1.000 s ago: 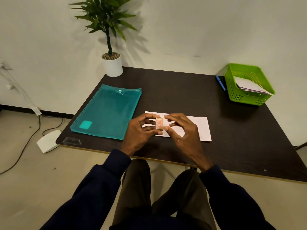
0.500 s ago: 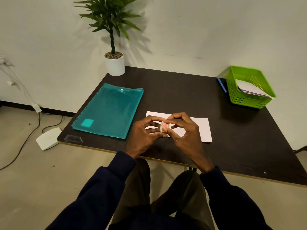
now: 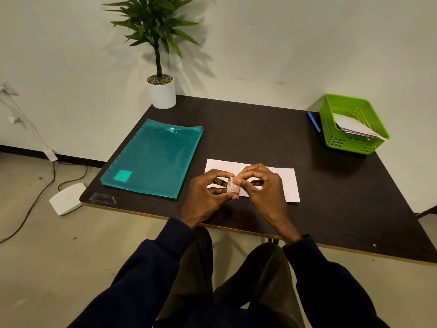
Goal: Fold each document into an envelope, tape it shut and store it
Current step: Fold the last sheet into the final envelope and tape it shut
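**While two hands work a tape roll (image 3: 234, 185), the envelope (image 3: 287, 183) lies beneath them**

Where the dark table (image 3: 260, 129) meets the wall, a potted plant (image 3: 162, 94) stands at the far left corner. A teal plastic folder (image 3: 153, 159) lies flat on the left half, with its snap at the far edge. Just right of the folder, near the front edge, a white envelope lies flat with its long side toward the person, partly covered by the hands. A green basket (image 3: 331, 129) sits at the far right corner with white papers (image 3: 352, 126) leaning inside it. A blue pen (image 3: 314, 121) lies on the table just to the basket's left.

Both arms, in dark sleeves, reach in from below, and the hands meet above the envelope's left part. The left hand (image 3: 205, 197) grasps the small tape roll between thumb and curled fingers – the roll stands on edge, with its orange side toward the right hand. The right hand (image 3: 262, 190) has its fingers curled and its thumb and fingertips closed on the roll's upper edge. Whether a strip of tape is pulled free is too small to tell.

On the floor to the left – beside trailing cables – sits a white box (image 3: 66, 198).
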